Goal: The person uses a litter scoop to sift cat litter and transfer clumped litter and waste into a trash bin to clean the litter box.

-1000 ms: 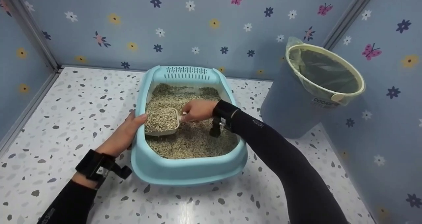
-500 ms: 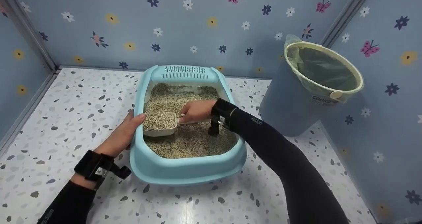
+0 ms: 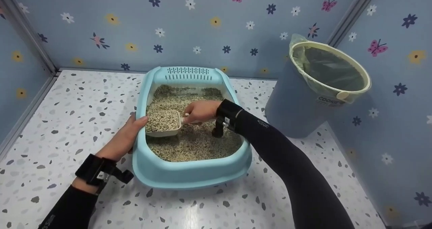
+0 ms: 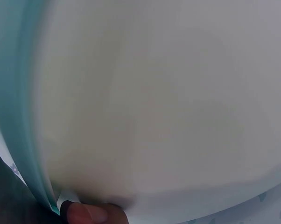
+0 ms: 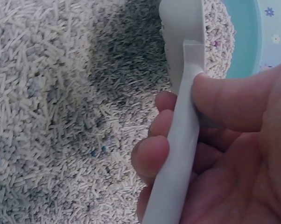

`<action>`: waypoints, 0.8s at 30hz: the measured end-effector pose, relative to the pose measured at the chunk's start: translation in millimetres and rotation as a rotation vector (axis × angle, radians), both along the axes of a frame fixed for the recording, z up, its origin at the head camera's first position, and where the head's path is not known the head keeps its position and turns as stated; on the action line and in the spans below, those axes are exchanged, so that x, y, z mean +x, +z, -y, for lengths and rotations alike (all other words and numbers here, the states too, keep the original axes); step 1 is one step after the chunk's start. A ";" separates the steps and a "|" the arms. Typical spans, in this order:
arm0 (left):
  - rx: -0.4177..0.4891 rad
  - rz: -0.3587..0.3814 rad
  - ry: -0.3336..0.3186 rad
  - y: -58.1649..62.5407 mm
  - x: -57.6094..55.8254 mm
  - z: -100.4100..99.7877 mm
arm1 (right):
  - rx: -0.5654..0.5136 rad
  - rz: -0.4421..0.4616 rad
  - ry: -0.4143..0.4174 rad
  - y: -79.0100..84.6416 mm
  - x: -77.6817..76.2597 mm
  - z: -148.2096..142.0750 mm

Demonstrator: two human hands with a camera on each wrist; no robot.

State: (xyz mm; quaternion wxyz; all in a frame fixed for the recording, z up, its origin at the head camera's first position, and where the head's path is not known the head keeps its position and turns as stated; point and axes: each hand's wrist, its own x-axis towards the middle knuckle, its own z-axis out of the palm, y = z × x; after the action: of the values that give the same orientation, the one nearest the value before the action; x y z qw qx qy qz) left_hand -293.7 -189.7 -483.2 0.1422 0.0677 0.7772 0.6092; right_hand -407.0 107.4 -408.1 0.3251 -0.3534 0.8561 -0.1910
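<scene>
A blue litter box [image 3: 192, 175] filled with pellet litter [image 3: 202, 146] stands on the floor. My right hand [image 3: 201, 111] grips the handle of a pale litter scoop [image 3: 164, 133], fingers and thumb wrapped round it in the right wrist view. The scoop is heaped with pellets and held above the litter, at the left inside wall. My left hand [image 3: 130, 134] holds the box's left rim, thumb on top. In the left wrist view its fingertips [image 4: 91, 213] show by the pale outer wall, and the rest of that hand is hidden.
To the right stands a tall bin [image 3: 290, 104] with a cream rim and a green liner bag. A flowered wall [image 3: 189, 23] rises close behind the box, and another flowered wall [image 3: 388, 127] stands at the right. Speckled flooring [image 3: 91, 97] surrounds the box.
The scoop has shifted slightly left, dipping and then rising a little, with my right hand gripping it throughout. My left hand has stayed on the rim. The whole head view has shifted slightly.
</scene>
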 end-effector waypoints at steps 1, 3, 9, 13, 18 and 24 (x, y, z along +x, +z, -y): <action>-0.004 0.004 0.000 0.5 0.3 0.1 | -0.002 0.004 -0.003 0.2 -0.1 -0.2; -0.015 0.021 0.003 0.8 0.8 0.5 | -0.005 0.006 -0.006 0.4 -0.3 -0.4; -0.049 0.044 0.002 0.9 2.0 1.5 | -0.004 -0.022 0.000 0.6 -0.7 0.2; -0.013 0.025 -0.003 0.0 1.3 1.6 | 0.006 -0.042 -0.001 1.9 -0.9 1.4; -0.013 0.023 0.003 0.2 1.6 1.8 | 0.027 -0.076 0.017 2.5 -1.5 3.3; 0.002 0.013 0.005 -1.0 1.1 2.7 | 0.034 -0.098 -0.050 -0.2 -2.7 4.9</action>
State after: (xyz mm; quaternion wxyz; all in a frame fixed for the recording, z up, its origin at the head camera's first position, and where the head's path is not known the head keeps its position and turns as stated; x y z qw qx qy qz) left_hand -292.6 -192.4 -484.2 0.1458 0.0619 0.7757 0.6109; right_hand -409.7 102.5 -408.3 0.2837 -0.3353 0.8827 -0.1672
